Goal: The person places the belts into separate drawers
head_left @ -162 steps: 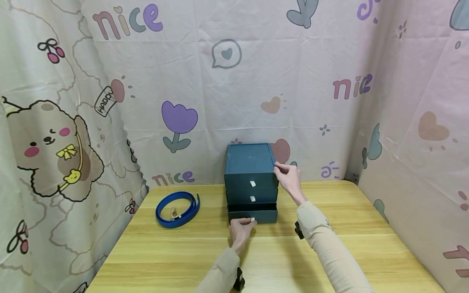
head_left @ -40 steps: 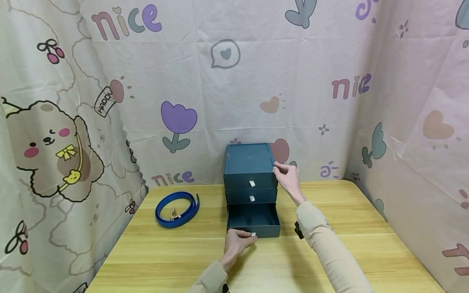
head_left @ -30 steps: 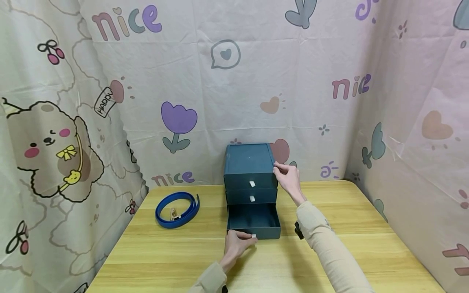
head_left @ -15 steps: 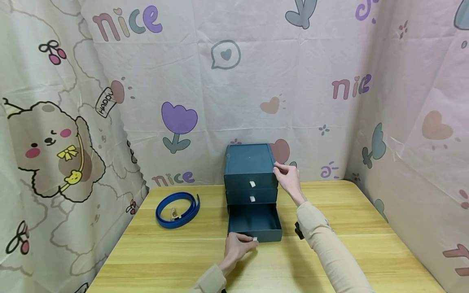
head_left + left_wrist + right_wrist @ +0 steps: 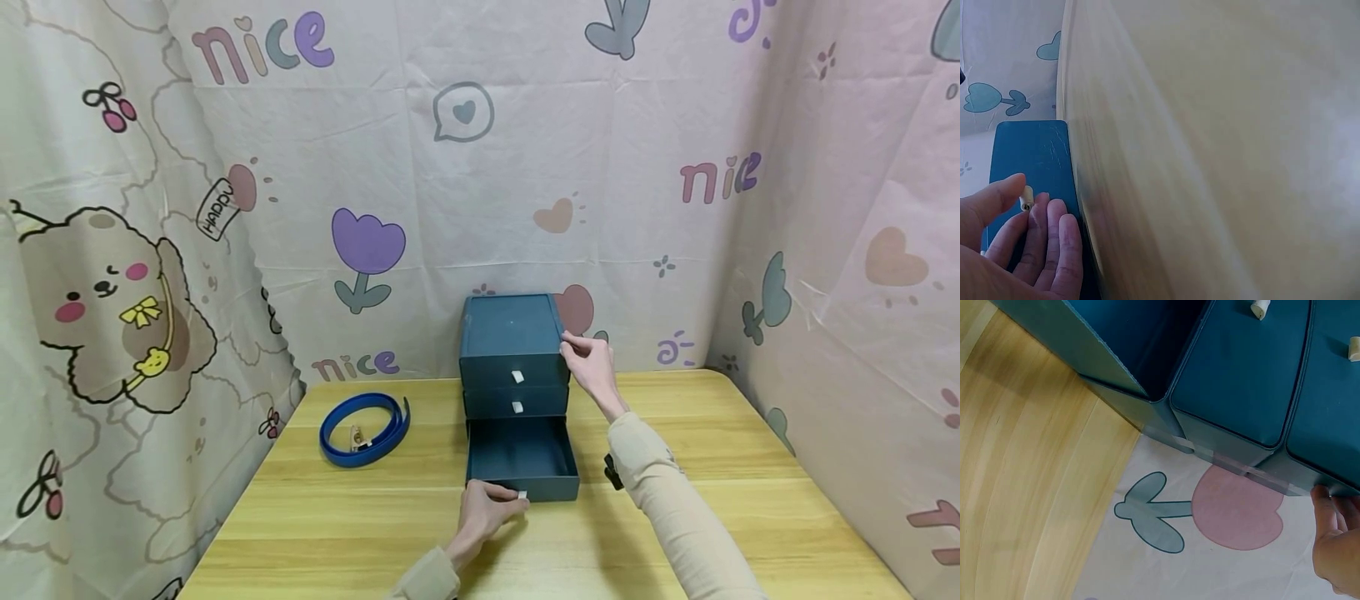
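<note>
A small dark teal drawer cabinet [image 5: 513, 325] with three stacked drawers stands at the back of the table. Its bottom drawer [image 5: 557, 488] is pulled far out, and the inside looks bare. My left hand [image 5: 482, 510] pinches that drawer's white pull tab [image 5: 1027, 198] between thumb and index finger, the other fingers lying bent below it. At the cabinet's upper right front edge, my right hand [image 5: 590, 367] holds the corner with its fingertips. In the right wrist view, the fingers [image 5: 1324, 512] meet the cabinet's side. Both upper drawers are closed, each with a white tab.
Left of the cabinet lies a coiled blue belt [image 5: 341, 457] with a gold-coloured buckle [image 5: 357, 437]. The light wooden table [image 5: 315, 533] backs onto a printed cloth [image 5: 480, 200] hung on three sides.
The bottom drawer has come from slightly open to far out toward me, my left hand moving with its tab; lately it slides only slowly. My right hand stays on the cabinet edge.
</note>
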Action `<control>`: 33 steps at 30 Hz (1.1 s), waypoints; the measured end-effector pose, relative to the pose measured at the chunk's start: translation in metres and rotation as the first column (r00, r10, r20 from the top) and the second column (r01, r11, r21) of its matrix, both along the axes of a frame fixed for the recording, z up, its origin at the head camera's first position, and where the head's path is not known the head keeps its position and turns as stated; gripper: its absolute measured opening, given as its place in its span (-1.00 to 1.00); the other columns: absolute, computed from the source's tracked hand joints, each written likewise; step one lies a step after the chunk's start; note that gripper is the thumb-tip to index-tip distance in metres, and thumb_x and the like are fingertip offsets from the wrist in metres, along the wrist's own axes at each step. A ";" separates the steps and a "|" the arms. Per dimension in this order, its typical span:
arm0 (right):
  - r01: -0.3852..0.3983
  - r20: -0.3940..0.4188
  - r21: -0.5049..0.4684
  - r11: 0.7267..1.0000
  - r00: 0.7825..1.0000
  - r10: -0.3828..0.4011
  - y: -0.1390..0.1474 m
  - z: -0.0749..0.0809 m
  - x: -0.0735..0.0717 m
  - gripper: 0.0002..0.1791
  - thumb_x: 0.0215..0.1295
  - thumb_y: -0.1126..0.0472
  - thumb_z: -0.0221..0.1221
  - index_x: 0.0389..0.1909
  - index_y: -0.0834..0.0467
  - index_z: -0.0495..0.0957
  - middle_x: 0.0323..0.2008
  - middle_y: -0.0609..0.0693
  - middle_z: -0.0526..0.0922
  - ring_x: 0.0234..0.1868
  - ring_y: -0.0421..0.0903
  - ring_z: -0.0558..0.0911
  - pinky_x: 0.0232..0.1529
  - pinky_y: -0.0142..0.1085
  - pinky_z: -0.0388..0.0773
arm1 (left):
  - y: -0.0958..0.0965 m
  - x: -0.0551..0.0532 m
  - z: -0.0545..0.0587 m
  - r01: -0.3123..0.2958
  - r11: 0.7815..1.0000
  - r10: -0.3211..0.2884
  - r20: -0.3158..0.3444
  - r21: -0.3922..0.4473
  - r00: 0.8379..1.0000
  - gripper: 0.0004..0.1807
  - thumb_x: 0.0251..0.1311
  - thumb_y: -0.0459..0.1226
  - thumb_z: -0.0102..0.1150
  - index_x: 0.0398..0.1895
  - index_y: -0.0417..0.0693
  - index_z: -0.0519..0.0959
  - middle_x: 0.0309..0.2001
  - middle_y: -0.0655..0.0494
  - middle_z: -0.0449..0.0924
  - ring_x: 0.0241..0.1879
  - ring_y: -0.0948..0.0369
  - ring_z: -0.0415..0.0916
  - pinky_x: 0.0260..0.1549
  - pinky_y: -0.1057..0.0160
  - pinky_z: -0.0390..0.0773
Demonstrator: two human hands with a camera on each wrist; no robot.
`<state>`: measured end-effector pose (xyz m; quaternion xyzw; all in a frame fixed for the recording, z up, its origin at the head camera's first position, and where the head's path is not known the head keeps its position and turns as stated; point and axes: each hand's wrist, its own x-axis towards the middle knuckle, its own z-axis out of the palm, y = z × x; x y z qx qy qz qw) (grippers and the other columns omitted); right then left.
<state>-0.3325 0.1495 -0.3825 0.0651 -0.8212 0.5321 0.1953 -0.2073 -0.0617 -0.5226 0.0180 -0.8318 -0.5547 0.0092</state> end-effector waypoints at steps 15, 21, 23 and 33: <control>0.005 -0.013 0.009 1.000 1.000 -0.005 0.000 0.000 -0.001 -0.61 0.42 0.16 0.16 0.20 0.14 0.62 0.23 0.07 0.64 0.08 0.06 0.73 -0.07 -0.44 0.61 | -0.004 0.005 0.001 0.021 1.000 -0.021 0.016 -0.002 1.000 -0.82 -0.10 -0.25 0.60 -0.43 -0.12 0.81 -0.31 0.02 0.79 -0.36 0.29 0.60 -0.41 0.30 0.60; -0.003 -0.019 0.005 1.000 1.000 0.003 0.000 0.000 -0.001 -0.61 0.42 0.16 0.16 0.21 0.15 0.62 0.23 0.10 0.64 0.06 0.09 0.73 -0.24 -0.61 0.50 | -0.004 0.007 0.000 0.030 1.000 -0.030 0.009 0.003 1.000 -0.82 -0.11 -0.25 0.59 -0.44 -0.12 0.81 -0.35 0.04 0.79 -0.40 0.31 0.61 -0.42 0.31 0.61; -0.005 -0.020 0.006 1.000 1.000 0.005 0.001 -0.001 -0.001 -0.61 0.42 0.16 0.15 0.21 0.16 0.62 0.24 0.10 0.64 0.06 0.09 0.73 -0.26 -0.62 0.49 | -0.005 0.007 0.000 0.037 0.999 -0.037 0.007 0.007 0.999 -0.82 -0.11 -0.24 0.59 -0.44 -0.12 0.81 -0.35 0.03 0.79 -0.40 0.31 0.61 -0.42 0.30 0.61; -0.006 -0.034 0.010 1.000 0.999 0.006 0.000 -0.001 -0.001 -0.62 0.42 0.18 0.16 0.20 0.17 0.62 0.23 0.11 0.64 0.05 0.09 0.74 -0.26 -0.65 0.47 | -0.009 0.006 -0.001 0.076 0.997 -0.077 -0.052 -0.016 0.996 -0.79 -0.10 -0.19 0.59 -0.45 -0.13 0.81 -0.35 0.01 0.80 -0.34 0.29 0.61 -0.41 0.31 0.61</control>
